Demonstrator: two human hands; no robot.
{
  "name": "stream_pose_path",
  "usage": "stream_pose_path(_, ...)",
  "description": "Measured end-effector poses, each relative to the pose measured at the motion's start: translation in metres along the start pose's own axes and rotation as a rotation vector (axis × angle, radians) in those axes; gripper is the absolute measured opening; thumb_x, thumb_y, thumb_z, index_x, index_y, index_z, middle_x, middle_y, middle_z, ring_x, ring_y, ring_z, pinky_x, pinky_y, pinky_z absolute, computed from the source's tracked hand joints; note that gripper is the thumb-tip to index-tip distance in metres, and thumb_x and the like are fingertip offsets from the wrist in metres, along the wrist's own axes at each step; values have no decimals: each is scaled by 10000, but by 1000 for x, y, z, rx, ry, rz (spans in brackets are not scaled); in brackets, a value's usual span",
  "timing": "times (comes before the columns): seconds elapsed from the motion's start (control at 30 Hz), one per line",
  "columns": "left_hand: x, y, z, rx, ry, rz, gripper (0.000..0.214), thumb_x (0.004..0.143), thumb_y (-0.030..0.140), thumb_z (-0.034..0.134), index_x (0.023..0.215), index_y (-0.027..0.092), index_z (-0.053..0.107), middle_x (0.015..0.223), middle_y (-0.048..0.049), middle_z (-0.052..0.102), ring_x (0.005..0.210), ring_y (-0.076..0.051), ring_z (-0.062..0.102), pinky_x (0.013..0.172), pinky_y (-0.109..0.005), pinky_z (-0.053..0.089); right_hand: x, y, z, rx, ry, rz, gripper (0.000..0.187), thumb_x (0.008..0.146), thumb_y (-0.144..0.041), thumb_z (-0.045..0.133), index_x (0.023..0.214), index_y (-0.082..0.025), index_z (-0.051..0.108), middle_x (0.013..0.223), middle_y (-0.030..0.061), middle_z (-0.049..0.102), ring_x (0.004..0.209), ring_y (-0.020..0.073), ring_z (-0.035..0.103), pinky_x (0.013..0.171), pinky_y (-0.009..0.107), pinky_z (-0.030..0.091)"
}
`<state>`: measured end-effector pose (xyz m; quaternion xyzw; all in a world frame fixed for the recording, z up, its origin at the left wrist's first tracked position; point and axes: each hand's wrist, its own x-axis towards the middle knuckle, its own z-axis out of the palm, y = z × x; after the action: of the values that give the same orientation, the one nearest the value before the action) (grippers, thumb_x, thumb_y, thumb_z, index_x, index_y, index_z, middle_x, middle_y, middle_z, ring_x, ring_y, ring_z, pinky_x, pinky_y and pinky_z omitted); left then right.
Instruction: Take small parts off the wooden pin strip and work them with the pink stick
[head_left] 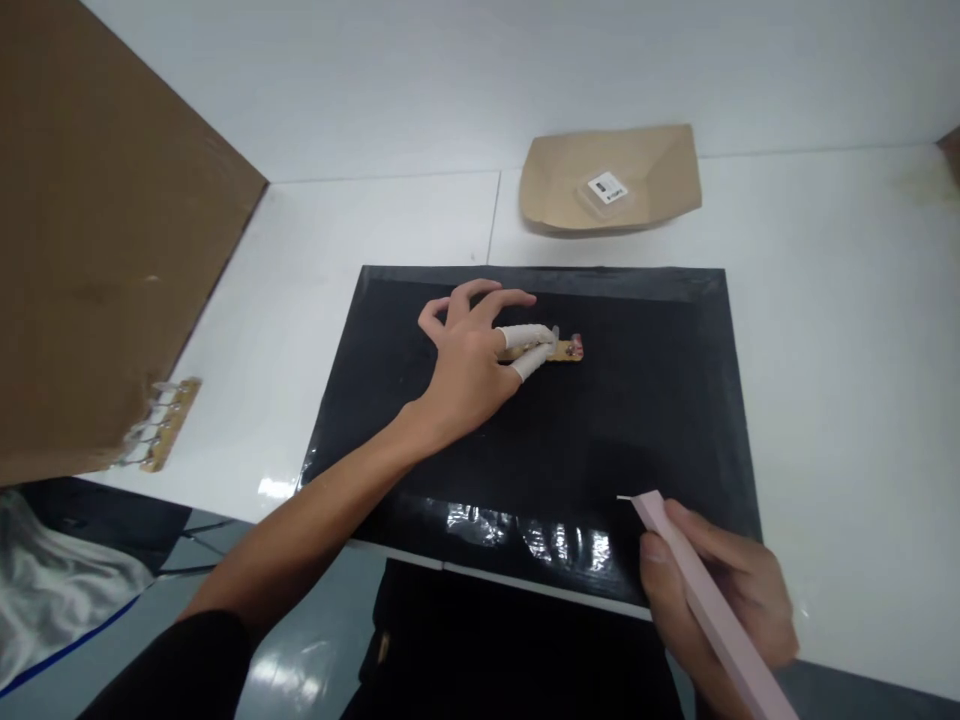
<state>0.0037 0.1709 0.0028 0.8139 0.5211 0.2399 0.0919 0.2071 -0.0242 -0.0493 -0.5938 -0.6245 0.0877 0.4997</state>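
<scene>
Near the middle of a black mat point(585, 450), my left hand point(469, 365) reaches over a narrow wooden strip point(566, 352). White covers wrap its thumb and index finger, which pinch a small clear piece point(555, 338) on the strip; its other fingers are spread. Part of the strip is hidden under these fingers. At the strip's right end is a reddish clear bit point(576, 343). At the mat's lower right corner, my right hand point(720, 600) grips a long pink bar point(705, 590) with a thin pale tip pointing up and left. The bar is apart from the strip.
Behind the mat, a brown paper tray point(540, 190) holds a clear plastic box point(607, 190) with a white label. Another wooden strip point(172, 425) with metal clips and clear pieces lies at the left, against a brown panel point(112, 250). White table surface point(832, 380) surrounds the mat.
</scene>
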Motion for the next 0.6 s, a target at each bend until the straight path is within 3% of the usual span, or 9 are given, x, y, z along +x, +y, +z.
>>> stream_pose_path(0.17, -1, -1, 17, 59, 50, 79, 129, 959, 327, 684, 917, 307, 805, 1333, -23, 711, 1389, -335, 477, 1088, -587, 203, 8, -9, -4, 11, -69, 28, 439, 913, -142, 734, 1332, -202, 617, 1076, 32, 700, 920, 137, 696, 811, 234, 633)
stream_pose_path(0.3, -3, -3, 26, 110, 60, 139, 152, 981, 328, 653, 949, 314, 800, 1329, -30, 708, 1395, -345, 473, 1098, -607, 177, 13, -11, -1, -7, -64, -46, 442, 924, -153, 719, 1349, -207, 607, 1035, 27, 701, 857, 146, 699, 740, 248, 651)
stream_pose_path(0.43, -3, -3, 25, 118, 44, 139, 147, 979, 318, 653, 968, 304, 799, 1332, -49, 700, 1406, -351, 461, 1124, -614, 148, 13, -3, 3, 68, -27, -144, 486, 902, -123, 710, 1375, -172, 609, 990, 23, 711, 804, 138, 703, 733, 225, 650)
stream_pose_path(0.6, -3, -3, 18, 132, 18, 140, 113, 962, 321, 681, 954, 289, 790, 1344, -46, 703, 1413, -362, 459, 1119, -633, 151, 14, 1, 2, 84, -52, -129, 388, 883, -118, 724, 1263, -155, 655, 958, 15, 731, 785, 130, 729, 756, 207, 653)
